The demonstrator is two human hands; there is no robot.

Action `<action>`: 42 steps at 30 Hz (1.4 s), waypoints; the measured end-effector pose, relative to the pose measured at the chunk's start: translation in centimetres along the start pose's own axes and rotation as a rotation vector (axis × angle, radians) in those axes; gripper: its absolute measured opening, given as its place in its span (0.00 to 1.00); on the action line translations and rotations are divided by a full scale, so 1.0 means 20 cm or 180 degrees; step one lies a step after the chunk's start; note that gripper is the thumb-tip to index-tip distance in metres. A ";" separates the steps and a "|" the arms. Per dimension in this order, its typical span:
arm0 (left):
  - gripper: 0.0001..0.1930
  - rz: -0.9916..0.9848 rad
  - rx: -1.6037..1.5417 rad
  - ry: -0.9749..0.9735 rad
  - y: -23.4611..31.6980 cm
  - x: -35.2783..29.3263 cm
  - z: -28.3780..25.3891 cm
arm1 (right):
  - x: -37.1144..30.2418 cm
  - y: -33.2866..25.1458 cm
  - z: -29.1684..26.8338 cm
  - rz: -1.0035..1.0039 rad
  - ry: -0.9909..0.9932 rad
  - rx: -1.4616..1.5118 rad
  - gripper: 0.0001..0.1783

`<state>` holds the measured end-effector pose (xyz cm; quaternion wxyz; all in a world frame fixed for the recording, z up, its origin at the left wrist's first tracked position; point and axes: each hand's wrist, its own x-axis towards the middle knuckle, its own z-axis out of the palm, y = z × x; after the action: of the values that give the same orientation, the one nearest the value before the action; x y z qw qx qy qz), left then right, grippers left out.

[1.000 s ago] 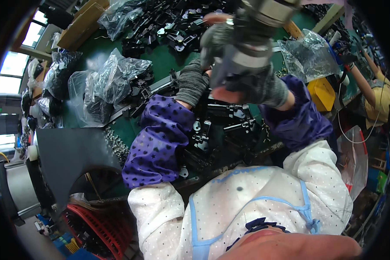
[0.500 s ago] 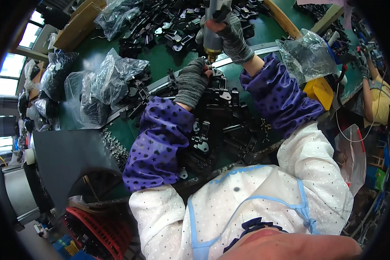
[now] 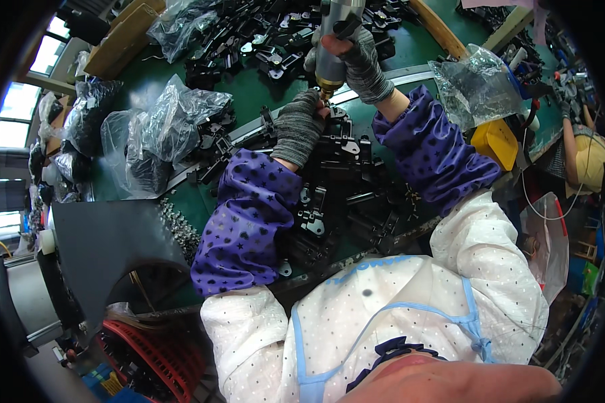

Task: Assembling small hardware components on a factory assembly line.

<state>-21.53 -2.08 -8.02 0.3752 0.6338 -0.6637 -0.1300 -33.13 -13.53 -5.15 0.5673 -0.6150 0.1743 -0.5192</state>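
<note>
My right hand (image 3: pixel 363 64), in a grey knitted glove with bare fingertips, is wrapped round a silver power screwdriver (image 3: pixel 331 62) that points down. Its brass-coloured tip (image 3: pixel 328 87) meets a small metal part beside my left fingertips. My left hand (image 3: pixel 299 126), gloved alike, is closed, its fingers pinched at a black metal bracket (image 3: pixel 339 113) on a long metal rail (image 3: pixel 252 127). What exactly lies between the left fingertips is hidden. More black brackets with silver ends (image 3: pixel 312 218) lie just nearer to me on the green bench.
A heap of black metal brackets (image 3: pixel 262 50) covers the far bench. Clear plastic bags (image 3: pixel 175 124) stand at left, near a pile of small screws (image 3: pixel 176 225). At right are another plastic bag (image 3: pixel 477 87) and a yellow bin (image 3: pixel 495 144). A red basket (image 3: pixel 151 359) sits low left. Another person (image 3: pixel 588 151) works far right.
The power screwdriver has tilted slightly, its upper end shifting right, and my right hand has dropped a little with it. My left hand has stayed in place.
</note>
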 end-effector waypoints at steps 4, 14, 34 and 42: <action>0.08 0.0054 -0.0027 0.0043 0.01 0.00 -0.01 | 0.03 -0.18 0.11 0.0098 -0.0518 0.0428 0.21; 0.09 0.0143 -0.0081 0.0188 0.02 -0.01 0.01 | 0.06 -0.11 0.14 -0.0117 -0.0330 0.0816 0.30; 0.08 0.0492 -0.0376 0.0547 0.01 -0.05 0.03 | 0.05 -0.10 0.02 0.0346 -0.0921 -0.0350 0.32; 0.11 0.0003 0.0145 0.0243 0.02 -0.01 0.03 | 0.09 -0.16 0.14 0.0614 -0.0615 0.0091 0.22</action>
<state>-22.22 -1.99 -8.18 0.3858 0.6464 -0.6520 -0.0905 -31.22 -12.50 -1.02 0.6374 -0.6344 0.1697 -0.4031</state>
